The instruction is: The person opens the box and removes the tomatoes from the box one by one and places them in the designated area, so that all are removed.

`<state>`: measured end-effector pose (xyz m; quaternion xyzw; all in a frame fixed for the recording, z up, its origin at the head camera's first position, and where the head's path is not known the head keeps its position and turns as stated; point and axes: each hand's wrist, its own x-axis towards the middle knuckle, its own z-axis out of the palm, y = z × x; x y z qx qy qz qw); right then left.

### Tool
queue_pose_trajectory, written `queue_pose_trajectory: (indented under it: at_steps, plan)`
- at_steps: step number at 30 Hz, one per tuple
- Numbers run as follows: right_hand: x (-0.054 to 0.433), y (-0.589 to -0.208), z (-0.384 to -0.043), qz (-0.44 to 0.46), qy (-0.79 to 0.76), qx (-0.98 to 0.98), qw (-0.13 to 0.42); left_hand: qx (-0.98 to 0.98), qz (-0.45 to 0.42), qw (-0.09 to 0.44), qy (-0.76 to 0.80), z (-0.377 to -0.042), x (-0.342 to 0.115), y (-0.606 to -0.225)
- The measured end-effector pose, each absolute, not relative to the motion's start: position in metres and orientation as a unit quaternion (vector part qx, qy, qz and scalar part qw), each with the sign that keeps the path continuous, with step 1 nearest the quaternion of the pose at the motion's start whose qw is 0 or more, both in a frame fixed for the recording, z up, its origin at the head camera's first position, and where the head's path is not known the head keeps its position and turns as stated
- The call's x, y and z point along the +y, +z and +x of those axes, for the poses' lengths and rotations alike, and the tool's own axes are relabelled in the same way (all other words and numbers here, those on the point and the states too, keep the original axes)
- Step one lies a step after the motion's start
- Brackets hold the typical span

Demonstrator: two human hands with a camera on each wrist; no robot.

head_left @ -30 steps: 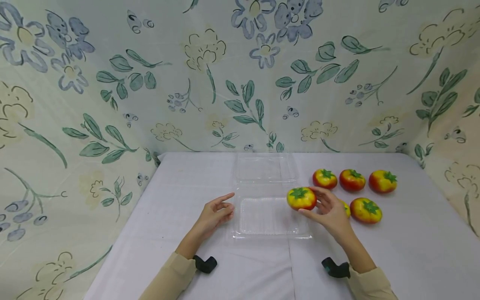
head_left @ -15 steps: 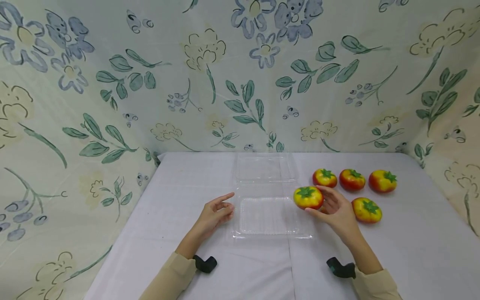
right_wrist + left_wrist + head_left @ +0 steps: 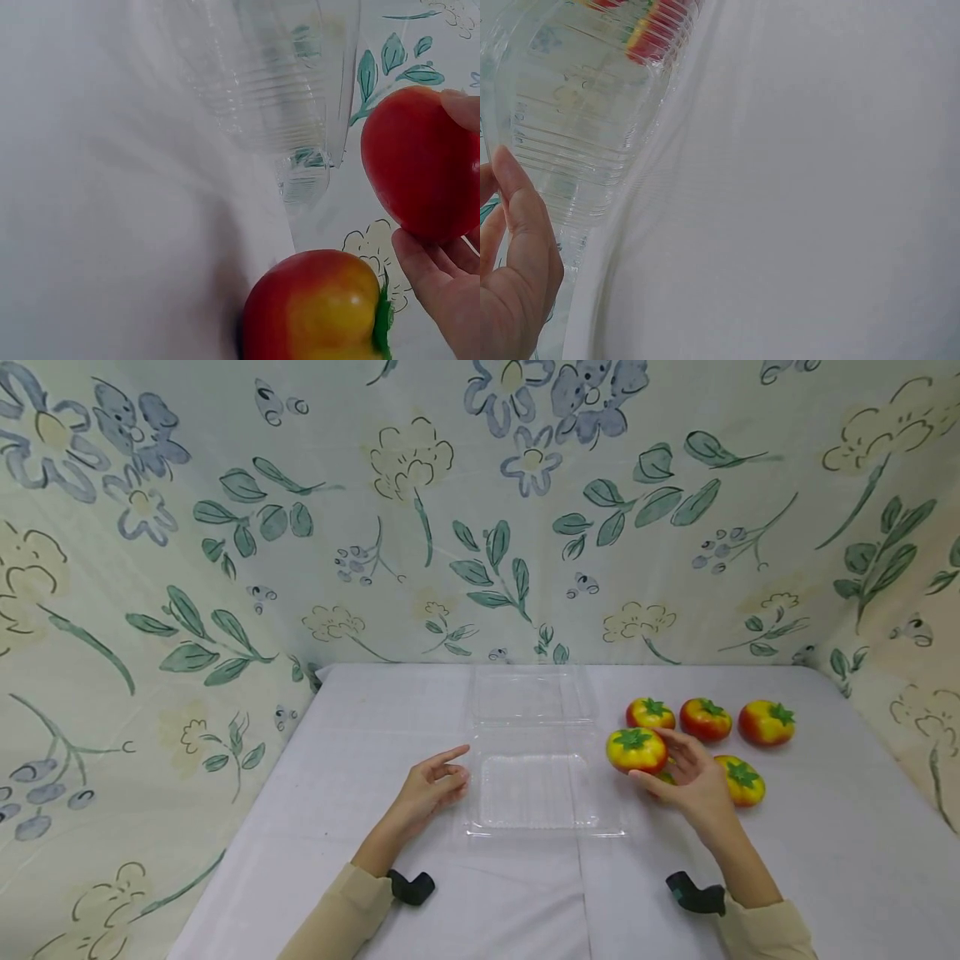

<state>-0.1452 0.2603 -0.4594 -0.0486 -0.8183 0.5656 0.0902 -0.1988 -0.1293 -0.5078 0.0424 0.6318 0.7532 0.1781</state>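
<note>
My right hand (image 3: 699,785) grips a red and yellow persimmon (image 3: 633,750) with a green leafy top, raised beside the right edge of a clear plastic clamshell container (image 3: 536,789). In the right wrist view, the held persimmon (image 3: 420,165) shows its smooth red underside between thumb and fingers. The container lies with its lid (image 3: 531,697) folded back. My left hand (image 3: 423,793) pinches the container's left rim between thumb and fingers, as the left wrist view of that hand (image 3: 521,255) shows. Another persimmon (image 3: 666,777) is mostly hidden behind the right hand.
Three persimmons, including the middle one (image 3: 705,720), stand in a row at the back right. One more persimmon (image 3: 742,781) lies in front of them, partly covered by the right hand. A white cloth (image 3: 360,727) covers the table, and a floral curtain (image 3: 300,585) hangs behind it.
The right hand has moved to the right with the persimmon, from over the container's right part to beside its edge. My left hand has stayed at the rim.
</note>
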Motion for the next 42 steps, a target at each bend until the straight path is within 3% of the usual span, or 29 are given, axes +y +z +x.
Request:
queue_pose_trajectory:
  at_steps: [42]
  plan:
    - [0.307, -0.462, -0.137, -0.125, 0.55, -0.812, 0.148, 0.634, 0.042, 0.171, 0.754, -0.197, -0.127, -0.506]
